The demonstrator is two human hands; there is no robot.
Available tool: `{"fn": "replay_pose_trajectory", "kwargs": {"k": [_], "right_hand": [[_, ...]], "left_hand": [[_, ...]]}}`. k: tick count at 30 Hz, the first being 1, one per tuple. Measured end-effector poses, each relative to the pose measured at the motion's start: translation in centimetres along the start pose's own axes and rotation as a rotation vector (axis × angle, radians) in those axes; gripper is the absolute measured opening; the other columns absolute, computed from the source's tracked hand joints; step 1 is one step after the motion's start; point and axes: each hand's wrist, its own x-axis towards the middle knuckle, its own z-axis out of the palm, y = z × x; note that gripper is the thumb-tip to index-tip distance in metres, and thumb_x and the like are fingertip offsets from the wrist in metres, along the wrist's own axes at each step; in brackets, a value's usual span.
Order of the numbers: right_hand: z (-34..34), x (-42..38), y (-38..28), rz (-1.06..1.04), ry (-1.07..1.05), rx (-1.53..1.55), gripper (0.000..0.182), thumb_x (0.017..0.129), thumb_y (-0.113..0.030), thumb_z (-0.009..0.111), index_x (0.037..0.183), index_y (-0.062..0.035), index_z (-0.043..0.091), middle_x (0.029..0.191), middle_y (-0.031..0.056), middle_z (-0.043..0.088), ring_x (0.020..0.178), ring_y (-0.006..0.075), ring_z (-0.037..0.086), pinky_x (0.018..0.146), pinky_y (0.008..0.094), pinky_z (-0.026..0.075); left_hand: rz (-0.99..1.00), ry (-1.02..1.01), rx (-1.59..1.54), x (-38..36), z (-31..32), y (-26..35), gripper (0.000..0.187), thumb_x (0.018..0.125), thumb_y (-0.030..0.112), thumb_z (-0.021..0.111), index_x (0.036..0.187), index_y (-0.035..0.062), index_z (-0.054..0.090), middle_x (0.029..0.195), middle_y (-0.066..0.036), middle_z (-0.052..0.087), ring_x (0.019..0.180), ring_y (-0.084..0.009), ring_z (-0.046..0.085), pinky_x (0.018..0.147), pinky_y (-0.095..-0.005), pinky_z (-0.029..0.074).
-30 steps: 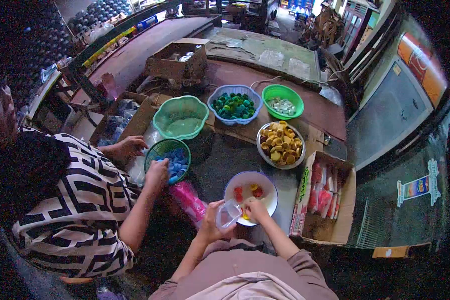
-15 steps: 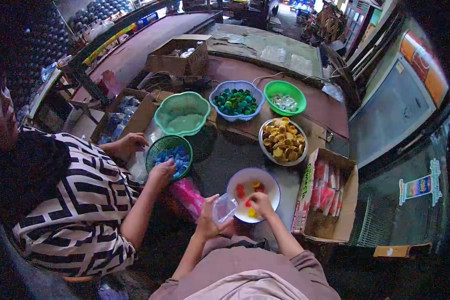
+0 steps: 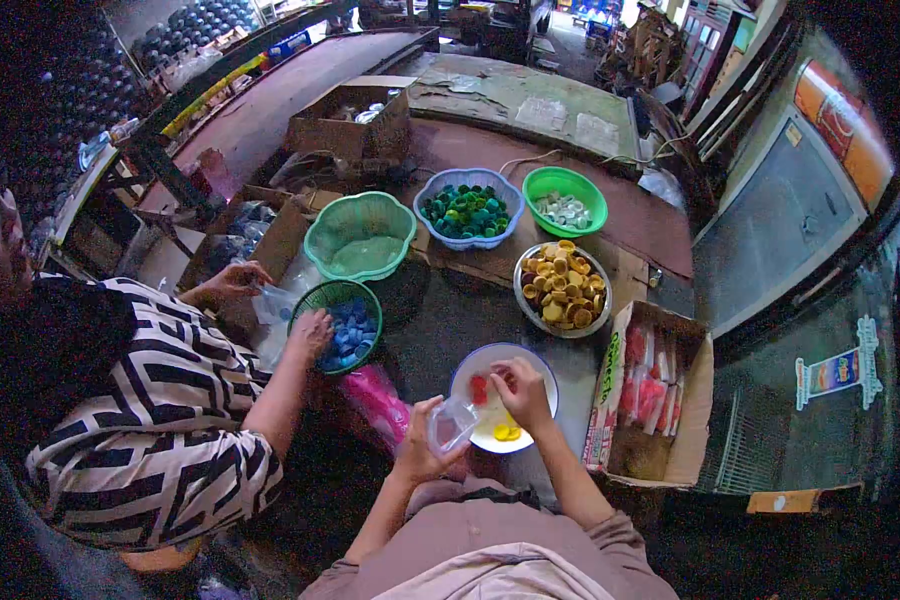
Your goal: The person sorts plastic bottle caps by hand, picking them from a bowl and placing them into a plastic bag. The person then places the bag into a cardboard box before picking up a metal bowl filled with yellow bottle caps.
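A clear plastic bag (image 3: pixel 452 424) is held by my left hand (image 3: pixel 422 445), its mouth spread beside a white bowl (image 3: pixel 536 436). Over that bowl hovers my right hand (image 3: pixel 523 394), fingertips pinched together; whatever they may hold is too small to make out. Red caps (image 3: pixel 479 389) lie inside on the left, and yellow caps (image 3: pixel 507 432) rest near the front. A pink plastic bundle (image 3: pixel 378 400) lies left of my left hand.
At the left, a co-worker reaches into a green basket (image 3: pixel 379 330) of blue caps. Behind stand a light green basin (image 3: pixel 361 236), a basin of green caps (image 3: pixel 471 207), a bright green bowl (image 3: pixel 565 200) and a bowl of yellowish caps (image 3: pixel 564 286). An open carton (image 3: pixel 692 430) stands right.
My right hand has risen slightly towards the back of the bowl. The co-worker's near hand has shifted left within the green basket, and their other hand now shows a clear bag.
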Motion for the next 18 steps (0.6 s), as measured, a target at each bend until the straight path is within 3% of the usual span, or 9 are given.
{"fn": "replay_pose_trajectory", "kwargs": {"k": [3,7,15,18], "right_hand": [[3.4,0.5,5.5,-0.093,-0.121,-0.454,0.035,0.070,-0.022,0.064,0.098,-0.0039,0.054,0.093,0.0121,0.054,0.080,0.0271,0.057,0.065,0.0388,0.048],[6.6,1.0,7.2,0.134,-0.310,-0.737,0.043,0.065,-0.027,0.067,0.098,-0.0053,0.049,0.096,0.0144,0.050,0.080,0.0321,0.057,0.067,0.0404,0.049],[9.0,0.6,10.7,0.096,-0.329,-0.780,0.037,0.061,-0.022,0.068,0.090,-0.0050,0.052,0.092,0.0155,0.052,0.078,0.0317,0.058,0.064,0.0405,0.050],[7.9,0.1,10.1,0.023,-0.126,-0.556,0.034,0.062,-0.018,0.066,0.090,-0.0040,0.052,0.090,0.0165,0.052,0.079,0.0309,0.058,0.064,0.0411,0.049]], "left_hand": [[0.000,0.001,-0.008,0.4,-0.8,1.0,0.073,0.058,0.021,0.075,0.116,0.0008,0.036,0.106,-0.016,0.044,0.099,-0.0304,0.047,0.085,-0.0370,0.040],[0.060,0.000,0.006,0.1,-0.7,0.1,0.079,0.054,0.022,0.077,0.118,0.0021,0.034,0.105,-0.014,0.046,0.099,-0.0264,0.048,0.084,-0.0359,0.040],[0.056,-0.018,0.009,0.6,-0.7,0.3,0.076,0.058,0.022,0.076,0.118,0.0026,0.034,0.106,-0.015,0.045,0.097,-0.0284,0.049,0.084,-0.0366,0.041],[0.012,-0.040,0.006,1.1,-0.7,0.3,0.077,0.057,0.022,0.076,0.118,0.0028,0.034,0.106,-0.015,0.044,0.100,-0.0282,0.047,0.086,-0.0370,0.040]]}}
